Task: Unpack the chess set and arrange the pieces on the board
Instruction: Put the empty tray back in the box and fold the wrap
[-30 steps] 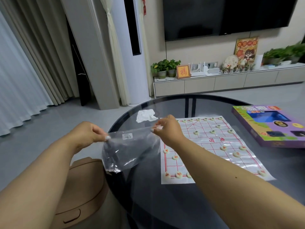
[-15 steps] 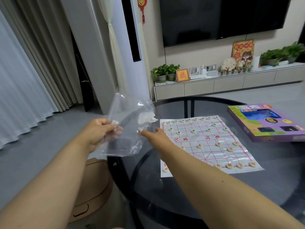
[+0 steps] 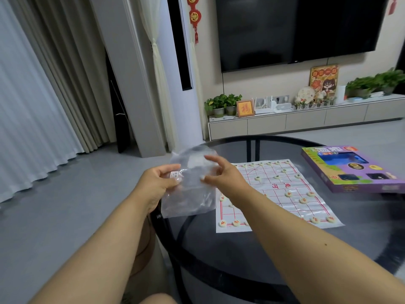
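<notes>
A clear plastic bag (image 3: 188, 194) with a small white label hangs over the left edge of the table. My left hand (image 3: 158, 183) pinches its upper left corner by the label. Against the bag's right side sits my right hand (image 3: 221, 174), fingers spread and loosely curved; whether it holds the plastic I cannot tell. Just right of my hands the white paper chess board (image 3: 276, 194) with red grid lines lies flat on the table. Several cream round chess pieces (image 3: 303, 200) sit on its lines, some hidden behind my right forearm.
The round dark glass table (image 3: 230, 255) carries the board and a purple game box (image 3: 352, 170) at its right. A brown stool (image 3: 143, 253) shows below the table's left edge. Grey floor, curtains and a TV cabinet lie beyond.
Both hands came closer together on the bag, over the table's left edge. My right hand went from a pointed reach to spread fingers at the bag. The camera tilted up.
</notes>
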